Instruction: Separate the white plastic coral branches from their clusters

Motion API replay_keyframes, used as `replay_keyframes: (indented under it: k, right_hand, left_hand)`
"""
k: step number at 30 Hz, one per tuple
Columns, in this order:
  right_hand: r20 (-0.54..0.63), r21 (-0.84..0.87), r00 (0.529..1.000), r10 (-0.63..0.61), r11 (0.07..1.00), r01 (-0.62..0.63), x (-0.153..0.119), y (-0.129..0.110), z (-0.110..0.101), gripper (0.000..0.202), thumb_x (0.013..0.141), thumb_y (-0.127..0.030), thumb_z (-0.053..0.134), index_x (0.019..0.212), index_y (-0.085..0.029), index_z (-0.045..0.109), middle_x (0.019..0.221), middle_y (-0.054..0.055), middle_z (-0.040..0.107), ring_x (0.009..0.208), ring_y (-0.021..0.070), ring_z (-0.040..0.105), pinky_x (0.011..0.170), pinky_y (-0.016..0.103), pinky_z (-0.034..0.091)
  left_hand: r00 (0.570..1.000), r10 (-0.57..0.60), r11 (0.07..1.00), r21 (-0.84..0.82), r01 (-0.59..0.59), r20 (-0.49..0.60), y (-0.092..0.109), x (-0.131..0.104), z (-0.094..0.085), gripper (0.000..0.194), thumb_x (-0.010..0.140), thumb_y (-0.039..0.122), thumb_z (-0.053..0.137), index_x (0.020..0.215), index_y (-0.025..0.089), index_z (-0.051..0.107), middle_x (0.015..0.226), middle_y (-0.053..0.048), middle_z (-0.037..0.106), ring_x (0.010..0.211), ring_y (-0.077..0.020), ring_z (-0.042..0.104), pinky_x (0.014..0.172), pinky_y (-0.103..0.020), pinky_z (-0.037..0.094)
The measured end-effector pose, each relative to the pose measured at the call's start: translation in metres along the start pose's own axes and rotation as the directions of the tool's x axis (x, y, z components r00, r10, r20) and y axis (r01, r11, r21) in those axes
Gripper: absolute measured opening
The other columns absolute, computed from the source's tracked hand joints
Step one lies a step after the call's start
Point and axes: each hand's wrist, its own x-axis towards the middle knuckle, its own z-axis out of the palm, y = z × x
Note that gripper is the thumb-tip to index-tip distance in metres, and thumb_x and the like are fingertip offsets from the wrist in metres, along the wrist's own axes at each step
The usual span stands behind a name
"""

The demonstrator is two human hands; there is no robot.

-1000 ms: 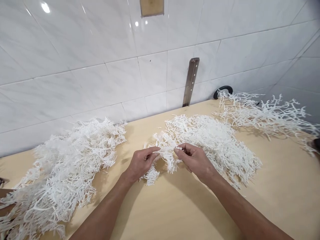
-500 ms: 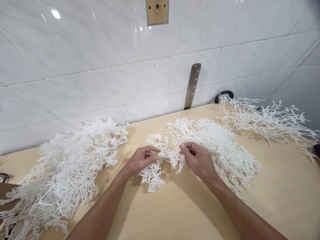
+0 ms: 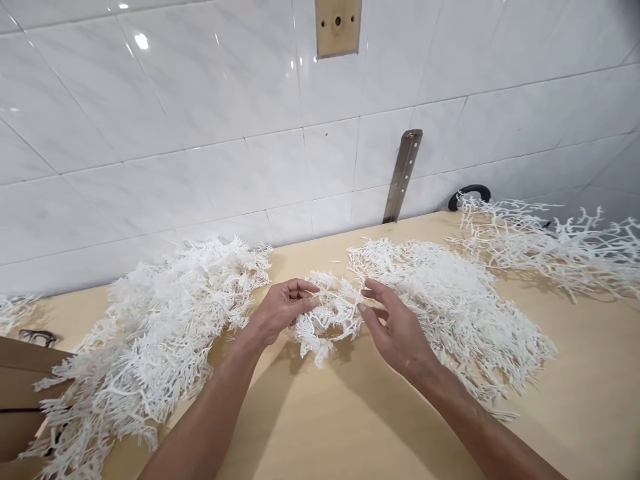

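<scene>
Between my hands is a small white branching piece point(image 3: 333, 313), lacy and coral-like, above the table. My left hand point(image 3: 283, 310) has its thumb and forefinger closed about the left side of this piece. On the other side, my right hand point(image 3: 395, 327) has thumb and forefinger parted, with the fingertips beside the piece's right edge; whether they touch it is unclear. A heap of fine white branching pieces point(image 3: 450, 307) lies just beyond my right hand. To the left of my left hand spreads a larger white heap point(image 3: 170, 320).
Looser white branches point(image 3: 560, 243) lie at the back right near a black curved object point(image 3: 469, 193). A perforated metal strip point(image 3: 403, 175) leans on the tiled wall point(image 3: 210, 180). Glasses point(image 3: 37, 337) and a brown box-like object point(image 3: 25, 393) are at the left of the wooden table point(image 3: 320, 427).
My right thumb and forefinger have moved apart from their pinch. The small white piece between my hands looks more bunched together. The camera view has shifted slightly left.
</scene>
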Motion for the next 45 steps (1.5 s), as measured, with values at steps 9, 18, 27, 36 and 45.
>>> replay_keyframes:
  k: [9,18,27,36,45]
  right_hand:
    - [0.000,-0.021,0.891,-0.455,0.891,0.455,-0.017,-0.047,-0.004,0.031,0.092,-0.012,0.058,0.122,-0.022,0.058,0.103,0.008,0.067,0.081,0.0158,0.065,0.064,0.027,0.059]
    - [0.124,-0.181,0.960,-0.253,0.945,0.273,-0.016,-0.012,0.017,0.014,0.098,-0.030,0.052,0.094,-0.020,0.059,0.082,0.004,0.064,0.060,0.0134,0.055,0.055,0.027,0.046]
    - [0.124,0.127,0.962,0.245,0.957,-0.260,-0.004,-0.011,-0.003,0.045,0.093,-0.056,0.053,0.066,-0.021,0.051,0.056,-0.002,0.056,0.046,0.0128,0.053,0.047,0.026,0.042]
    - [0.390,0.512,0.907,0.157,0.782,-0.356,-0.008,-0.015,0.003,0.035,0.093,-0.051,0.058,0.079,-0.019,0.062,0.071,0.000,0.059,0.059,0.0124,0.056,0.049,0.025,0.050]
    - [0.018,0.483,0.934,0.356,0.815,-0.320,0.004,0.003,-0.004,0.034,0.087,-0.053,0.065,0.084,-0.019,0.063,0.080,0.002,0.059,0.066,0.0160,0.064,0.048,0.027,0.055]
  left_hand:
    - [0.975,-0.074,0.990,-0.130,0.048,-0.207,-0.006,0.002,0.018,0.037,0.065,0.044,0.084,0.081,0.015,0.067,0.075,0.000,0.060,0.062,-0.0090,0.051,0.055,-0.022,0.042]
    - [0.998,-0.061,0.988,-0.142,0.065,0.032,-0.006,-0.007,0.034,0.044,0.073,0.052,0.077,0.094,0.014,0.069,0.068,0.001,0.058,0.058,-0.0087,0.053,0.054,-0.020,0.043]
    - [0.981,0.014,0.998,0.061,-0.027,0.195,-0.011,-0.012,0.037,0.071,0.081,0.033,0.070,0.147,0.028,0.041,0.096,-0.006,0.066,0.069,-0.0142,0.068,0.061,-0.024,0.049]
    - [0.985,0.104,0.941,0.333,-0.052,-0.140,-0.021,-0.005,0.036,0.007,0.083,0.026,0.058,0.088,0.021,0.059,0.076,-0.002,0.065,0.070,-0.0171,0.062,0.064,-0.027,0.046]
    - [0.995,0.060,0.409,0.911,0.053,-0.084,-0.010,-0.007,0.012,0.013,0.086,0.019,0.054,0.092,0.020,0.065,0.100,-0.012,0.070,0.092,-0.0277,0.062,0.076,-0.035,0.038]
